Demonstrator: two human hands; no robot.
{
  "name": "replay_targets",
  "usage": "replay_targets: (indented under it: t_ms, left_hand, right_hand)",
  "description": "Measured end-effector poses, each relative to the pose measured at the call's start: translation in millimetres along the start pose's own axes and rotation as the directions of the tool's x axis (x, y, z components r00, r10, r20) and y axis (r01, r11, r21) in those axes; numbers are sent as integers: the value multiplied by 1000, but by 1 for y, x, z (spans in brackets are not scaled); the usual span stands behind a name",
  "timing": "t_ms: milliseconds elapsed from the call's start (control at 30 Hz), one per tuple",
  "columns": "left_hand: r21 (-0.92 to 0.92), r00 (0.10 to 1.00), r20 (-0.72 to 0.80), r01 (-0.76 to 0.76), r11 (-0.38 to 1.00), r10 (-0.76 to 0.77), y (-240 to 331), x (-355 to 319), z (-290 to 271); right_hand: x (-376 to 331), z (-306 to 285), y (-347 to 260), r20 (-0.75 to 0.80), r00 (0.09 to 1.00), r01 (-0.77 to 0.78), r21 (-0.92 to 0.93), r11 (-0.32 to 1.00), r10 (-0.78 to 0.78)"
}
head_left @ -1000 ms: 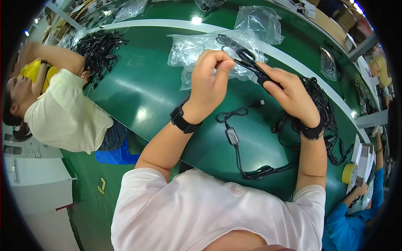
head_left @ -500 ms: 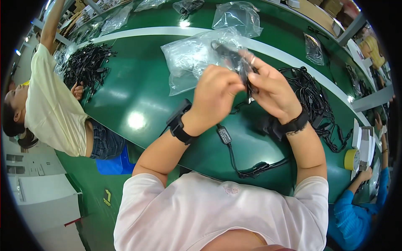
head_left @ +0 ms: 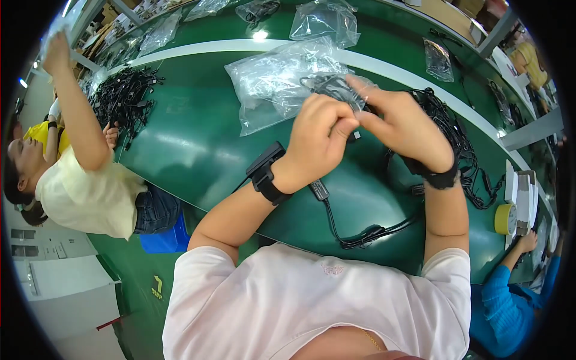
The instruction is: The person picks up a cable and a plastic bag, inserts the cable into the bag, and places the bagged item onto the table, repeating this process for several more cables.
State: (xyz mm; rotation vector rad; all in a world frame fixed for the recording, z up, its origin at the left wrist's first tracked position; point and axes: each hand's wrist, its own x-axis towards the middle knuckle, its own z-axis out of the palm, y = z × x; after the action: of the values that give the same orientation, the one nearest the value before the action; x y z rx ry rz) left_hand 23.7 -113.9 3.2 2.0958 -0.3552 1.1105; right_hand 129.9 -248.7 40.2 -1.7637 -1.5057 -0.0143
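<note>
A coiled black cable (head_left: 333,86) is held up over the table, with clear plastic around or against it; whether it lies inside a bag I cannot tell. My left hand (head_left: 324,129) is closed, thumb and fingers pinched at the near end of this bundle. From the right, my right hand (head_left: 411,123) grips the same bundle, thumb below and blurred fingers above. Just behind lies a stack of clear plastic bags (head_left: 261,87). Below my hands, a black cable with an inline box (head_left: 319,190) rests on the green table (head_left: 198,150).
A heap of black cables (head_left: 459,141) lies beyond my right wrist, and another pile (head_left: 123,99) at the far left. A yellow tape roll (head_left: 505,219) stands beside a white box (head_left: 526,198) at right. Co-workers sit on both sides. Bagged cables (head_left: 439,60) lie beyond the white strip.
The cable bundle has tilted from hanging down to lying more level at the bags. My right hand has turned over it, and my left hand has moved slightly right. The left co-worker's raised arm has lowered.
</note>
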Motion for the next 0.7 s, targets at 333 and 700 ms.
replay_targets:
  t_ms: [333, 700]
  left_hand:
    - [-510, 925, -26, 314, 801, -379, 13, 68, -11]
    - [85, 935, -83, 350, 933, -343, -37, 15, -52]
  right_hand:
    - [26, -55, -21, -83, 986, 115, -288, 951, -144]
    - [114, -157, 103, -331, 943, -253, -789, 559, -41]
